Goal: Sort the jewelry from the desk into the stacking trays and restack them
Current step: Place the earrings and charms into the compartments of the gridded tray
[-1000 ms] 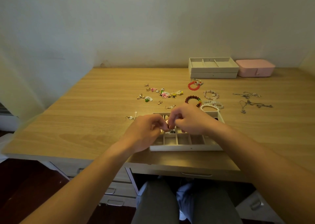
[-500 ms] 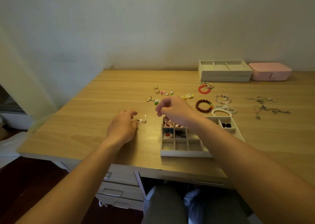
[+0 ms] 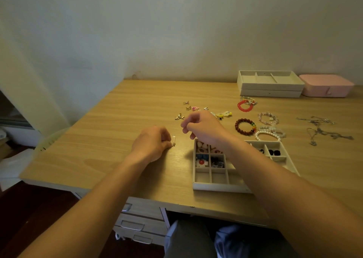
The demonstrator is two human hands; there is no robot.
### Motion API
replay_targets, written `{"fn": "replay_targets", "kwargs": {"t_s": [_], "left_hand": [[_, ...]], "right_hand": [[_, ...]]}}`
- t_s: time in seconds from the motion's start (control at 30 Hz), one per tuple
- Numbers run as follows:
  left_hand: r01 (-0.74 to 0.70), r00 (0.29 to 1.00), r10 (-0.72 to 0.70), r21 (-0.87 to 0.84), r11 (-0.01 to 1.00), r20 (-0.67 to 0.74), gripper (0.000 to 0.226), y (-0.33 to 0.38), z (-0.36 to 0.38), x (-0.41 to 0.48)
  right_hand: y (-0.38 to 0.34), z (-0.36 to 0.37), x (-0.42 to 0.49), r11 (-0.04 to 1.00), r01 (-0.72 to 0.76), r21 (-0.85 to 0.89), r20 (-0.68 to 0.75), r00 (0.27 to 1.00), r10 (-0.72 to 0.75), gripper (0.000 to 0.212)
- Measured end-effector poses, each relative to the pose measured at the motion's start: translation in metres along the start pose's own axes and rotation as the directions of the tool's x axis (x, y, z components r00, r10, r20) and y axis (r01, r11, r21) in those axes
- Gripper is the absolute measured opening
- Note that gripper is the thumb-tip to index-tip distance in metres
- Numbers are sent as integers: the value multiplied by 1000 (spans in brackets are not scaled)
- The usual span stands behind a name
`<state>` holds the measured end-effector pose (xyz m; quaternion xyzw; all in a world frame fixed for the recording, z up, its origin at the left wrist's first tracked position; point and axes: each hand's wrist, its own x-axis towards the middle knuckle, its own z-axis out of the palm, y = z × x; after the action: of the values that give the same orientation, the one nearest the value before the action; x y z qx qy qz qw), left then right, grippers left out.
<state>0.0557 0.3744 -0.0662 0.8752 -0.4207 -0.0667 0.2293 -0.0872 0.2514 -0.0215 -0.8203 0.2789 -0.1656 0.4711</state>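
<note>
Left hand (image 3: 151,145) rests on the desk (image 3: 117,139), fingers curled, tips touching an earring (image 3: 174,143); a pinch cannot be told. Bare wood lies left of and beyond them. Right hand (image 3: 204,130) hovers, fingers curled; whether they hold anything is unclear. The tray (image 3: 212,187) lies just beneath and nearer than them, with loose jewelry (image 3: 196,109) beyond.

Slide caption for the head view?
Left hand pinches a small earring on the desk beside the divided tray; right hand hovers.
</note>
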Motion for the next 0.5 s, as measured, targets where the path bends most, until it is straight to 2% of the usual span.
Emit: {"fn": "replay_targets", "kwargs": {"t_s": [0.13, 0.23, 0.37, 0.5], "left_hand": [[-82, 996, 78, -162, 983, -29, 14, 9, -7, -1], [-131, 991, 133, -352, 927, -18, 19, 28, -18, -7], [-134, 987, 162, -527, 839, 9, 14, 50, -30, -13], [-91, 987, 156, -639, 764, 45, 14, 65, -38, -20]], "right_hand": [[1, -3, -1, 998, 46, -38, 22, 999, -45, 34], [0, -7, -5, 996, 91, -3, 113, 989, -90, 45], [0, -14, -10, 991, 63, 119, 232, 969, -89, 27], [1, -29, -19, 992, 65, 104, 240, 967, -89, 19]]}}
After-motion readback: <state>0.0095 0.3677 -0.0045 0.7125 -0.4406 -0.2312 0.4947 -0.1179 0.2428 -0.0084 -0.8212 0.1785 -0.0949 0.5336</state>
